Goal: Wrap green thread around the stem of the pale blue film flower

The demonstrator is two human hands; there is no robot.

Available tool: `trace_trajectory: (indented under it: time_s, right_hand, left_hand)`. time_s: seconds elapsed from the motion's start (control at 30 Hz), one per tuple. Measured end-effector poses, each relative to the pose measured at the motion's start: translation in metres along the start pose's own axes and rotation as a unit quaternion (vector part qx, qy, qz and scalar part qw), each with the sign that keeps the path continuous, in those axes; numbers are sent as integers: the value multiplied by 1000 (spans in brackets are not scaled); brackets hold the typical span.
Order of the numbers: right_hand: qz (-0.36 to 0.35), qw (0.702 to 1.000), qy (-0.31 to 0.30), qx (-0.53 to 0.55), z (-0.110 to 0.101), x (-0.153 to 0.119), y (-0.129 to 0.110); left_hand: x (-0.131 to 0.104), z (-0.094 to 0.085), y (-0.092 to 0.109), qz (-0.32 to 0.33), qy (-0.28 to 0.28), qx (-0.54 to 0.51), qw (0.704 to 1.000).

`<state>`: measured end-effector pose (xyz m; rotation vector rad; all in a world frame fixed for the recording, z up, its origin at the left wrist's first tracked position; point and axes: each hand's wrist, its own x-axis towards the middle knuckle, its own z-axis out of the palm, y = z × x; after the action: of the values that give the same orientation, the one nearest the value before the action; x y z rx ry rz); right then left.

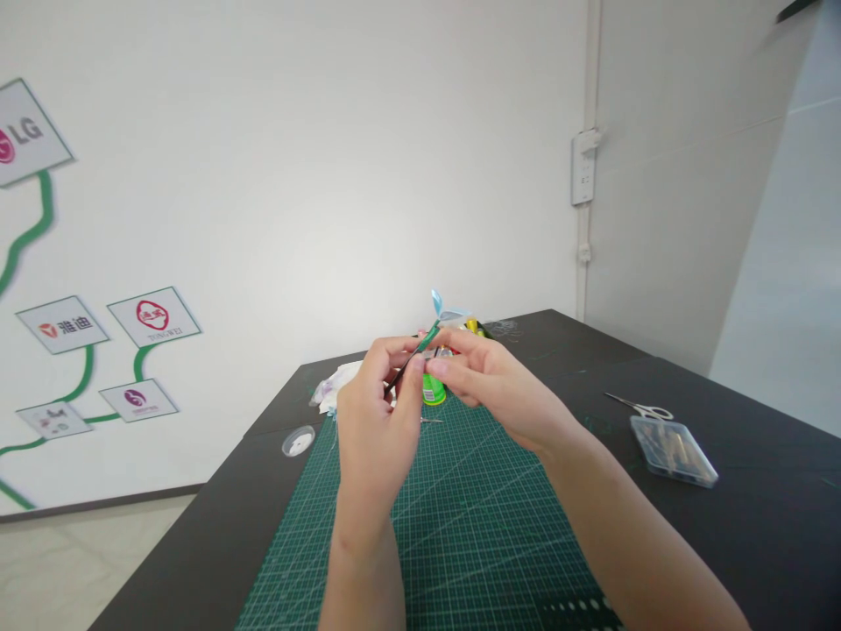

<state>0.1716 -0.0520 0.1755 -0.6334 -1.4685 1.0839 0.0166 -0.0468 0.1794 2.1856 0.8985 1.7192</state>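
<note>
My left hand [378, 421] is closed around a thin dark stick [408, 360] wrapped in green near its upper end, held up above the cutting mat. A pale blue, petal-like piece [438, 303] stands at the stick's top. My right hand [490, 377] meets the left one at the stick, its thumb and fingers pinched close together. Whatever lies between those right fingertips is too small to make out. Just behind the hands, a bright green container [434, 390] is partly hidden.
A green gridded cutting mat [479, 517] covers the middle of the black table [742, 403]. White scissors [650, 411] and a clear plastic box [674, 451] lie at the right. At the left are a small round dish [298, 442] and white cloth [338, 384].
</note>
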Motion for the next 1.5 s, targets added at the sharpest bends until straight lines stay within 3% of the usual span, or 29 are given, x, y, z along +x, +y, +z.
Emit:
trace_trajectory:
  time_s: [0.17, 0.43, 0.73, 1.07, 1.5]
  right_hand:
    - [-24, 995, 79, 54, 9, 6, 6]
    - [-33, 989, 114, 89, 14, 9, 5]
    - [-71, 986, 145, 51, 10, 7, -1]
    - [-62, 990, 127, 9, 7, 9, 7]
    - [-87, 982, 115, -120, 4, -2, -1]
  left_hand:
    - [1, 3, -1, 0, 11, 22, 1000]
    - [3, 2, -2, -16, 20, 48, 999]
    - [3, 1, 0, -13, -1, 70, 997]
    - [3, 2, -3, -8, 31, 75, 997]
    - [5, 2, -11, -41, 70, 96, 992]
